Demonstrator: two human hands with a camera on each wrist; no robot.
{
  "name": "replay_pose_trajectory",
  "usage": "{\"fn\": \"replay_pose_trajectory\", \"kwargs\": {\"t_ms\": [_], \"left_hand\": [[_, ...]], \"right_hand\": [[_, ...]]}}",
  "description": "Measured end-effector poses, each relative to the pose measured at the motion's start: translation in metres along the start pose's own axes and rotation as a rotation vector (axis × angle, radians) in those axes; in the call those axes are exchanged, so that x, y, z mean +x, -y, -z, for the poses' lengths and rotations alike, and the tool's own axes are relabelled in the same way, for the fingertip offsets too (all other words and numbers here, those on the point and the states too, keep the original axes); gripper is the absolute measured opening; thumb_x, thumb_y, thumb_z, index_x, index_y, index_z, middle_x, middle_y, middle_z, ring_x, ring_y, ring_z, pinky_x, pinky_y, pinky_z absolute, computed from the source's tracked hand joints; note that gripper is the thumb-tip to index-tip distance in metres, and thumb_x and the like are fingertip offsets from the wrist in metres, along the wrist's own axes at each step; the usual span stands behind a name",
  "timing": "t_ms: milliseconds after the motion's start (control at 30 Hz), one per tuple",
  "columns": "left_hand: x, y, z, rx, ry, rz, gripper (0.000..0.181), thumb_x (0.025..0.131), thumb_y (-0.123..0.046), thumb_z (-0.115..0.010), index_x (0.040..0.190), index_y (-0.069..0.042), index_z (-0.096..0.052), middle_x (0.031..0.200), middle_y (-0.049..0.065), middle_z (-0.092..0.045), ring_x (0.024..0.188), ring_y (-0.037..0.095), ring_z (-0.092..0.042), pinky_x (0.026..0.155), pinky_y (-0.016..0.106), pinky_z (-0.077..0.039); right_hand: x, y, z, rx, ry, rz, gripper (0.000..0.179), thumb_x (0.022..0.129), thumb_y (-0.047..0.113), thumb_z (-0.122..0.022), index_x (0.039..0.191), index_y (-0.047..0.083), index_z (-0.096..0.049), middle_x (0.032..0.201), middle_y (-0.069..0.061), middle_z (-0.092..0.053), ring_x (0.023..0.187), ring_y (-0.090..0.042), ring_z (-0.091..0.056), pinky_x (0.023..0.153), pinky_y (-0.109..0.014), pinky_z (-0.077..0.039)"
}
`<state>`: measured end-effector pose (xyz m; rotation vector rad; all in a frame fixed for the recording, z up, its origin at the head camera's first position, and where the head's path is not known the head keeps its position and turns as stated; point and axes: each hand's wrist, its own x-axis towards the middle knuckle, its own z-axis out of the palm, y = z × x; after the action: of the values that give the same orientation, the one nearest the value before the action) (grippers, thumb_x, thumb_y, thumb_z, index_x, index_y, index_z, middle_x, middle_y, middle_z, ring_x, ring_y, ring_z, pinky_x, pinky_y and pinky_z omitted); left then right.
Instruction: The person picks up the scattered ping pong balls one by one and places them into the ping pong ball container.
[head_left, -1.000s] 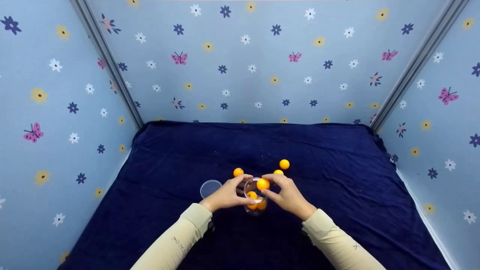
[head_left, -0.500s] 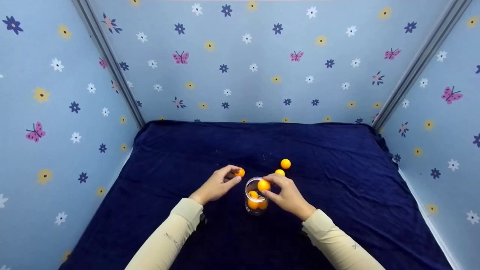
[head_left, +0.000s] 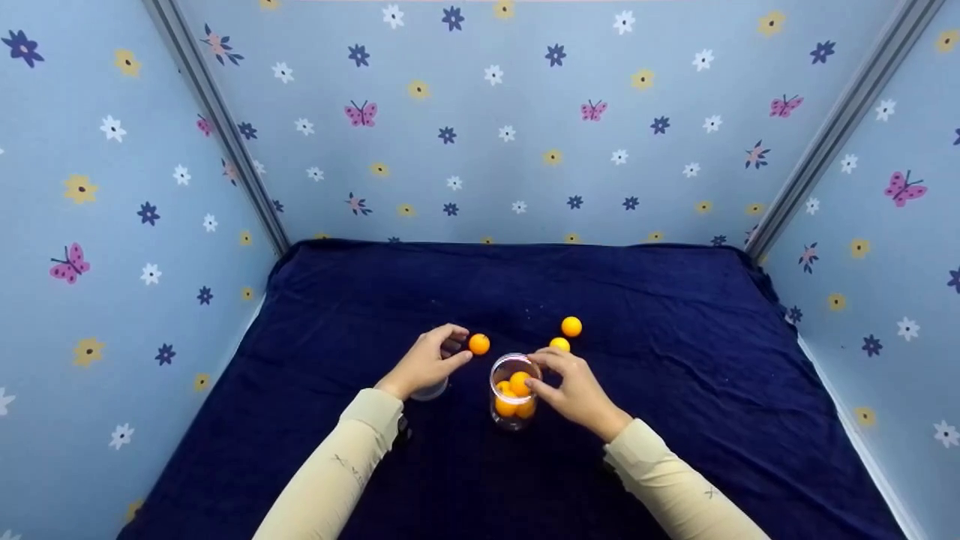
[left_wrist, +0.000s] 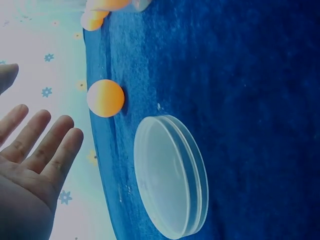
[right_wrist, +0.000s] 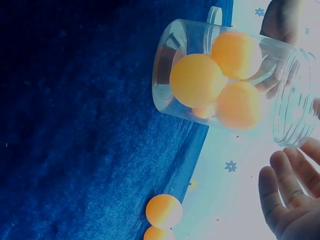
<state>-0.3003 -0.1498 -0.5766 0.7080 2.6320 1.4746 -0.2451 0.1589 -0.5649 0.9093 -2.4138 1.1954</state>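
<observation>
A clear screw-top jar (head_left: 512, 420) stands upright on the dark blue cloth with several orange ping-pong balls (right_wrist: 196, 80) inside. My right hand (head_left: 576, 384) is at the jar's mouth, fingertips right by the rim and thumb over the opening, with no ball between them. To the left, my left hand (head_left: 427, 361) is spread beside a single orange ping-pong ball (head_left: 479, 344) lying on the cloth; the left wrist view shows its fingers extended and apart from this ball. A round translucent lid (left_wrist: 170, 175) lies on the cloth, partly hidden under the left hand in the head view.
Two more orange balls lie behind the jar to the right, a far ball (head_left: 571, 326) and a near ball (head_left: 559, 344). The blue cloth (head_left: 675, 322) covers the surface, slightly wrinkled. Patterned blue walls (head_left: 495, 135) enclose the back and both sides.
My left hand has left the jar rim, moved left and touched the loose ball, then drawn slightly off it. The ball in my right hand has dropped into the jar.
</observation>
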Motion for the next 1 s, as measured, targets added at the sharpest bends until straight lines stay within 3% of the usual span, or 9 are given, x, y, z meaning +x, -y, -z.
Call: {"fn": "replay_pose_trajectory", "kwargs": {"t_ms": [267,667,867,900,1000], "left_hand": [[0.004,0.009,-0.001,0.024,-0.035,0.023,0.041,0.101,-0.014,-0.076,0.135,0.005,-0.065,0.135,0.032,-0.068,0.117,0.045,-0.071,0.101,0.057,-0.061],[0.012,0.009,-0.006,0.094,-0.011,0.066,0.049,0.098,-0.011,-0.079,0.140,0.007,-0.063,0.140,0.028,-0.067,0.126,0.044,-0.068,0.109,0.057,-0.057],[0.022,0.010,-0.010,0.158,-0.012,0.019,0.050,0.094,-0.013,-0.081,0.138,0.006,-0.065,0.136,0.026,-0.069,0.124,0.044,-0.068,0.109,0.059,-0.055],[0.027,0.024,-0.012,0.167,-0.011,-0.018,0.051,0.096,-0.019,-0.081,0.138,0.003,-0.065,0.135,0.022,-0.070,0.123,0.040,-0.069,0.109,0.055,-0.056],[0.030,0.025,-0.014,0.193,0.005,-0.032,0.051,0.095,-0.020,-0.080,0.138,0.003,-0.066,0.134,0.023,-0.070,0.122,0.041,-0.069,0.109,0.056,-0.056]], "right_hand": [[-0.002,-0.003,-0.002,0.025,-0.018,0.030,0.039,0.091,0.005,-0.086,0.125,-0.009,-0.072,0.111,-0.020,-0.078,0.096,-0.032,-0.077,0.081,-0.052,-0.066],[-0.007,-0.003,-0.009,0.096,0.036,-0.104,0.082,0.080,0.025,-0.098,0.145,-0.006,-0.059,0.121,-0.018,-0.076,0.109,-0.033,-0.073,0.093,-0.042,-0.063],[-0.008,-0.007,-0.015,0.154,0.072,-0.147,0.090,0.078,0.025,-0.100,0.148,-0.009,-0.055,0.130,-0.019,-0.075,0.116,-0.033,-0.073,0.098,-0.045,-0.063],[-0.009,-0.007,-0.016,0.169,0.074,-0.152,0.090,0.079,0.025,-0.100,0.148,-0.010,-0.054,0.131,-0.019,-0.075,0.116,-0.034,-0.073,0.098,-0.046,-0.063],[-0.010,-0.008,-0.018,0.198,0.074,-0.172,0.088,0.079,0.024,-0.099,0.148,-0.009,-0.055,0.132,-0.020,-0.074,0.117,-0.035,-0.073,0.098,-0.049,-0.063]]}}
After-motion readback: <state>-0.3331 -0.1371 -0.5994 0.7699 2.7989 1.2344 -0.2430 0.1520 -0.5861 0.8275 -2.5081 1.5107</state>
